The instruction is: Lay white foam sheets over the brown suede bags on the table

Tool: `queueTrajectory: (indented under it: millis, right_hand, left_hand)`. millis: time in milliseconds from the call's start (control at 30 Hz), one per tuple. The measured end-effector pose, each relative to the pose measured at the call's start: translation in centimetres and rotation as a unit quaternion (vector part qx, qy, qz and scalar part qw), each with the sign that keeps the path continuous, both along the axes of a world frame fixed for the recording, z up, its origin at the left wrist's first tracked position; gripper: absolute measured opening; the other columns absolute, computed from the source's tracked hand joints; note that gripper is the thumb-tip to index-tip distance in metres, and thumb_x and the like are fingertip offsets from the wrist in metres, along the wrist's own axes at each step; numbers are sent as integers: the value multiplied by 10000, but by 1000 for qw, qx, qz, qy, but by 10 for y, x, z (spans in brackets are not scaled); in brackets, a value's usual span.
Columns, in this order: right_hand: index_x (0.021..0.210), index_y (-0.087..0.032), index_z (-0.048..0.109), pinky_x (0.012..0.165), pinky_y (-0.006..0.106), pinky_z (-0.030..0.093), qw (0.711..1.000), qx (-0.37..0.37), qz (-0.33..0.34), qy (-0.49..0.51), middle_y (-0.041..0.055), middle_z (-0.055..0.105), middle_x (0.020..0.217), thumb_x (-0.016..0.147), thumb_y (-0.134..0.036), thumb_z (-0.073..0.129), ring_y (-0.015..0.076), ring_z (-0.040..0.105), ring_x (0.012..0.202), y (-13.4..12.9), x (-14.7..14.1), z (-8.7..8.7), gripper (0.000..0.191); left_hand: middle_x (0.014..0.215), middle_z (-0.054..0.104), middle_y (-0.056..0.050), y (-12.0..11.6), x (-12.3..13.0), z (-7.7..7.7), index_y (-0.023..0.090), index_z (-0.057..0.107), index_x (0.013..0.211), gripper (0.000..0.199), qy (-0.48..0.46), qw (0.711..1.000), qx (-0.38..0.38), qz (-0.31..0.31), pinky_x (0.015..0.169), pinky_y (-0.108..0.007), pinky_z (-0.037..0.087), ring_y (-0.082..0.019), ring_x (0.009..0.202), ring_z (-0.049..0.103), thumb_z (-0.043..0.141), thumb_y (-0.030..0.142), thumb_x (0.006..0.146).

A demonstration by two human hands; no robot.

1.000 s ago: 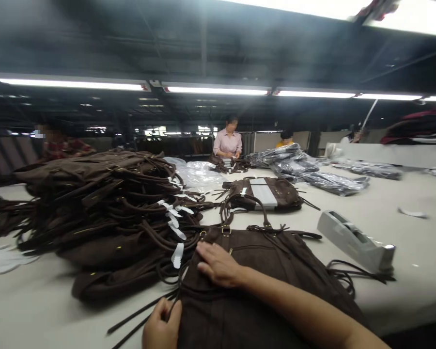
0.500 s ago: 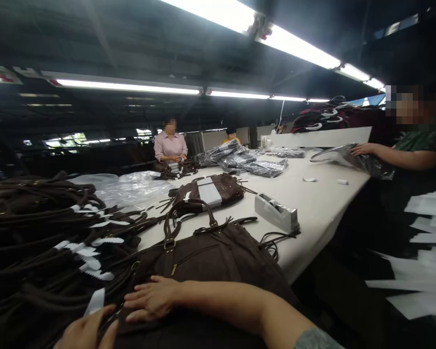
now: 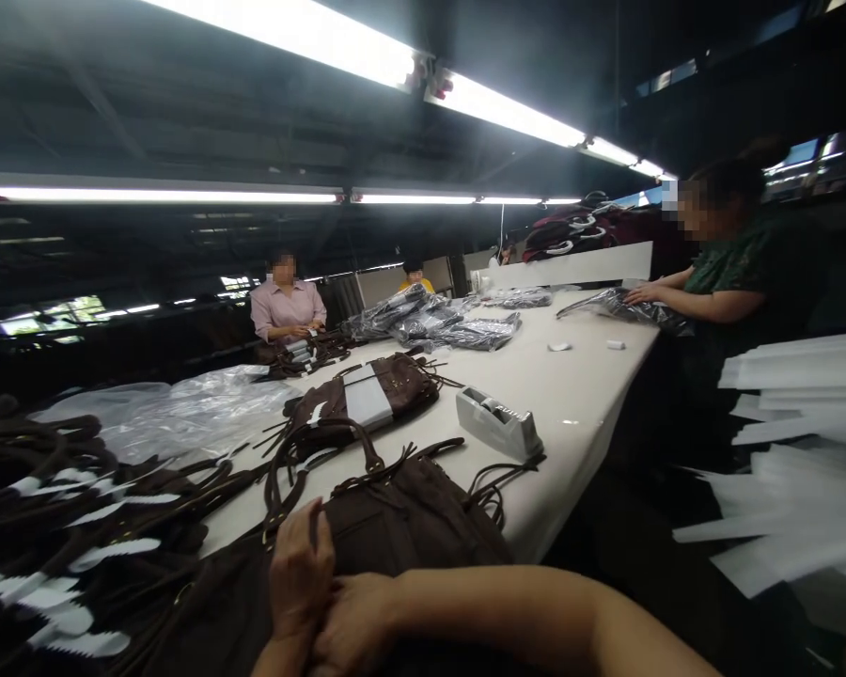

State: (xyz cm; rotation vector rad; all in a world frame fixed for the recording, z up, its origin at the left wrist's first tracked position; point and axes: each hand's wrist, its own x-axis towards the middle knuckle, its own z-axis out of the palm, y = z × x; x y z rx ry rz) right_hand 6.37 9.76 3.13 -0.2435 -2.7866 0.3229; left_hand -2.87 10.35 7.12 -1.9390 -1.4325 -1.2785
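Note:
A dark brown suede handbag (image 3: 409, 517) lies at the table's near edge, with its loop handles and loose cords spread beyond it. My left hand (image 3: 300, 574) stands upright against the bag, fingers curled on its material. My right hand (image 3: 352, 625) lies across the bag and touches my left hand, its fingers hidden. To the left is a heap of similar brown bags (image 3: 63, 564) with white serrated paper tags. A second brown bag (image 3: 401, 381) with a white band lies farther along the table.
A grey tape dispenser (image 3: 499, 423) stands on the white table (image 3: 578, 395). Beyond lie a clear plastic sheet (image 3: 183, 414) and plastic-wrapped bags (image 3: 430, 324). Co-workers sit opposite (image 3: 286, 306) and at right (image 3: 726, 273). White paper strips (image 3: 790, 470) are stacked at right.
The view has swung right, so the table contents appear farther left. My hands have come together on the bag, with my left hand raised upright and my right hand drawn towards it.

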Motion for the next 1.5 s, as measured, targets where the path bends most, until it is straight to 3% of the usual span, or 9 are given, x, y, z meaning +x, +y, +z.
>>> queueTrajectory:
  millis: [100, 167, 333, 500, 700, 967, 1233, 1333, 1500]
  right_hand:
    - [974, -193, 698, 1049, 344, 384, 996, -82, 9, 35, 44, 693, 1145, 859, -321, 625, 211, 599, 1141, -21, 67, 20, 187]
    - [1034, -203, 692, 939, 239, 446, 957, -164, -161, 178, 10, 715, 1068, 919, -262, 533, 149, 654, 1006, -35, 107, 31, 205]
    - [931, -202, 696, 846, 291, 451, 757, -137, -555, 318, 39, 686, 930, 910, -230, 517, 188, 627, 925, -49, 168, 29, 182]
    - [951, -175, 640, 754, 315, 450, 742, -146, -624, 196, 68, 658, 933, 879, -427, 581, 220, 629, 845, -47, 181, 23, 269]
    - [1000, -152, 641, 813, 342, 420, 761, -132, -634, 29, 123, 668, 1011, 862, -482, 590, 275, 624, 970, -30, 172, 34, 361]
    - [810, -173, 595, 726, 291, 387, 788, -152, -590, 92, 59, 624, 895, 781, -240, 649, 212, 591, 883, -15, 165, 47, 91]
    - [686, -188, 453, 550, 239, 390, 583, -615, -360, 390, -43, 504, 582, 685, -376, 712, 101, 464, 513, -5, 151, 40, 320]
    - [735, -184, 491, 609, 270, 443, 588, -608, -361, 393, -19, 542, 626, 752, -419, 649, 136, 533, 583, -13, 146, 28, 284]
    - [1004, -180, 582, 882, 326, 444, 799, -253, -483, 254, 73, 626, 1019, 872, -218, 487, 207, 586, 961, -35, 133, 28, 167]
  left_hand:
    - [908, 649, -131, -11, -20, -13, 126, 597, 1015, 293, -46, 994, 18, 102, 802, -442, 496, -283, 868, 595, 400, 325, 927]
    - [922, 645, -104, -18, -13, -14, 144, 593, 1020, 251, -50, 992, 32, 109, 819, -406, 495, -254, 873, 593, 421, 304, 930]
    - [985, 623, -95, -34, 47, -17, 131, 566, 1090, 205, 19, 996, 48, -77, 878, -346, 477, -206, 945, 585, 471, 178, 914]
    - [1015, 627, -71, -44, 79, -25, 165, 565, 1105, 218, 100, 975, 3, -198, 914, -320, 474, -188, 1000, 580, 487, 128, 904]
    - [921, 641, -50, -38, 71, -31, 185, 574, 1035, 170, -11, 988, -37, -152, 789, -309, 532, -179, 870, 629, 441, 207, 932]
    - [947, 668, -62, -42, 71, -36, 203, 604, 1024, 180, -79, 977, -87, -178, 838, -331, 537, -199, 905, 651, 466, 226, 910]
    - [1395, 502, -99, -46, 73, -32, 213, 446, 1368, 441, -85, 951, -181, -235, 1094, -450, 394, -219, 1306, 452, 411, 280, 934]
    - [1468, 441, -52, -46, 75, -31, 275, 407, 1411, 475, -25, 926, -274, -257, 1142, -490, 309, -214, 1355, 395, 403, 338, 940]
    - [1433, 480, -71, -40, 79, -22, 275, 483, 1365, 513, -104, 881, -405, -220, 1124, -525, 293, -268, 1343, 417, 435, 502, 908]
